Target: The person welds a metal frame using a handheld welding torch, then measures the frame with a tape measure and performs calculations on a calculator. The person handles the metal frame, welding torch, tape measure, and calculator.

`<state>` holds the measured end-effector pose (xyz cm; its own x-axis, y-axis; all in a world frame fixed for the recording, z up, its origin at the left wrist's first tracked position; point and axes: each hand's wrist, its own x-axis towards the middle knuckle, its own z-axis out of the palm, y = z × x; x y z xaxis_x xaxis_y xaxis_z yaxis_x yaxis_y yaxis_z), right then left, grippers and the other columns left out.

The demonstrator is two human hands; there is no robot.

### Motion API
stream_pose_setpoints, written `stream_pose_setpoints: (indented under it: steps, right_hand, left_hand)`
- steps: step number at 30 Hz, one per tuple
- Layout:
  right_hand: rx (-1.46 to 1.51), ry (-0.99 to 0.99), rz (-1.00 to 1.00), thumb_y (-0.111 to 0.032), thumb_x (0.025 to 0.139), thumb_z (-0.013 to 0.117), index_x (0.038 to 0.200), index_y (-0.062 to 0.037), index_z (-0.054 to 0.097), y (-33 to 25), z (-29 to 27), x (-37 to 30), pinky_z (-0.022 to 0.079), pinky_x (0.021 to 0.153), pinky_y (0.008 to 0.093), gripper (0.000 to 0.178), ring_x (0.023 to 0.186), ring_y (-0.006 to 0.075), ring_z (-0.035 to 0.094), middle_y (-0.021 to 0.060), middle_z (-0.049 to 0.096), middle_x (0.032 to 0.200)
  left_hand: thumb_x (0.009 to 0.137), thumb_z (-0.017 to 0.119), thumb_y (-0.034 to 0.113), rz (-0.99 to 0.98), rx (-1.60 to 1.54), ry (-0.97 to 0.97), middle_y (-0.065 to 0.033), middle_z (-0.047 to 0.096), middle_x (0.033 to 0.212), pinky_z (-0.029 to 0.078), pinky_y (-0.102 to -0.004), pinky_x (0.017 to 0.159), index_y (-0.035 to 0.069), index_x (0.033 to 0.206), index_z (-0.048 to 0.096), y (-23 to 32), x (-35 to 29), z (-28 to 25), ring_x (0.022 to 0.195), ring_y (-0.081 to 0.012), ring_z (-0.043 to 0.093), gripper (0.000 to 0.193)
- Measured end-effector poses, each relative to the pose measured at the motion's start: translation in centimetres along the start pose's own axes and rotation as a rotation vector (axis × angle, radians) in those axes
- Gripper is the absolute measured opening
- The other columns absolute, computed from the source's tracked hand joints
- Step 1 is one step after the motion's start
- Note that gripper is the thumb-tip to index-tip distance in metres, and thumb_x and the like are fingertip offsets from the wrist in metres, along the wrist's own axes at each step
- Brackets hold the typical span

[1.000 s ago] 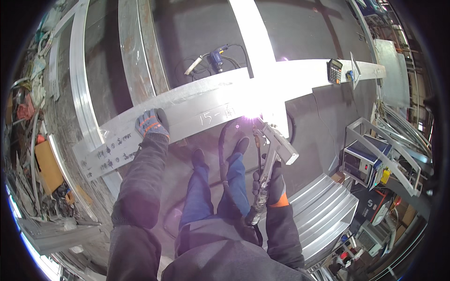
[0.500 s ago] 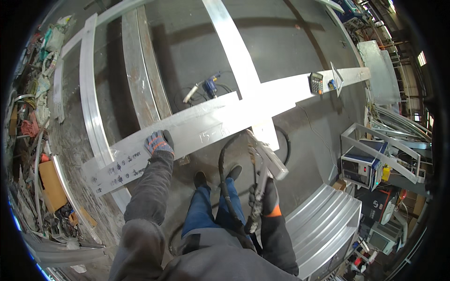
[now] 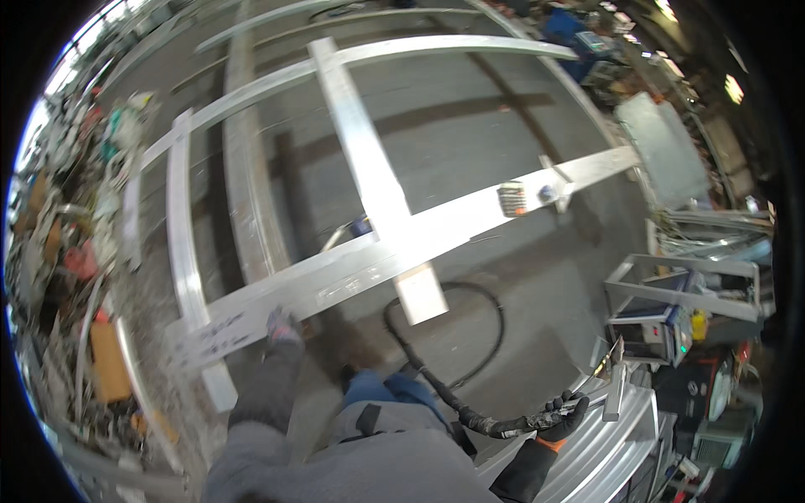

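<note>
- The marked metal strip (image 3: 306, 285) lies at the near side of the frame, towards the left edge of the grey floor (image 3: 453, 159), and meets the cross-piece (image 3: 360, 134). A pull on it could skew that meeting, since no clamp shows there.
- The left hand (image 3: 283, 324) is at the strip's near edge. Blur hides whether its grip is pressing, grasping or loose, so I cannot tell; with slack pressure the strip could slide, and a sharp edge could catch the glove.
- The right hand has its grip (image 3: 566, 419) clenched around the handle of a handheld torch (image 3: 615, 394), held out over the ridged metal stack (image 3: 616, 457). Contact is unclear; a low wrist could knock or scratch the stack, and a hot tip could mark it.
- The black hose (image 3: 478, 422) loops on the floor, near the cross-piece's near end and the person's legs (image 3: 377, 387). A reach too far could snag it on that end, or a step could trip on it.
- The calculator (image 3: 512, 199) rests on the long bar (image 3: 591, 172), towards the floor's right edge; a jolt to the bar could tip it off.
</note>
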<state>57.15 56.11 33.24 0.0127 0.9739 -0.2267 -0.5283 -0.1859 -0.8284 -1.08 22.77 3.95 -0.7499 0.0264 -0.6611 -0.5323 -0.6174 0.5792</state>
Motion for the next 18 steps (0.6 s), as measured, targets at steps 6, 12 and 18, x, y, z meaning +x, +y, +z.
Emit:
stream_pose_setpoints:
  steps: [6,12,18]
  right_hand:
    - [-0.153,0.374,-0.374,-0.045,0.1,0.07,0.09,-0.01,0.063,-13.3,-6.3,9.0,0.05,0.054,0.0281,0.038,0.06,0.0109,0.059,-0.0011,0.059,0.071]
    - [-0.448,0.497,-0.86,-0.041,0.098,0.075,0.093,-0.0071,0.062,-25.1,-7.9,20.7,0.05,0.062,0.0296,0.036,0.063,0.0124,0.057,0.002,0.06,0.075]
    - [-0.484,0.565,-0.962,-0.03,0.103,0.066,0.112,-0.0063,0.056,-29.4,-1.1,33.6,0.052,0.07,0.03,0.028,0.076,0.0153,0.061,0.0043,0.064,0.091]
  left_hand:
    - [0.104,0.05,0.011,0.575,1.738,-0.066,-0.0229,0.066,0.125,0.051,-0.0453,0.101,0.001,0.14,0.059,-13.5,-11.4,-11.1,0.113,-0.0377,0.064,0.039]
    - [0.101,0.058,0.026,-0.196,2.077,-0.265,-0.016,0.069,0.123,0.052,-0.0425,0.096,0.008,0.127,0.065,-21.2,-14.1,-11.5,0.108,-0.0299,0.066,0.032]
    - [0.096,0.061,0.026,-0.316,1.856,-0.325,-0.0114,0.072,0.108,0.053,-0.0404,0.085,0.006,0.105,0.071,-28.1,-11.3,-0.4,0.099,-0.0263,0.066,0.024]
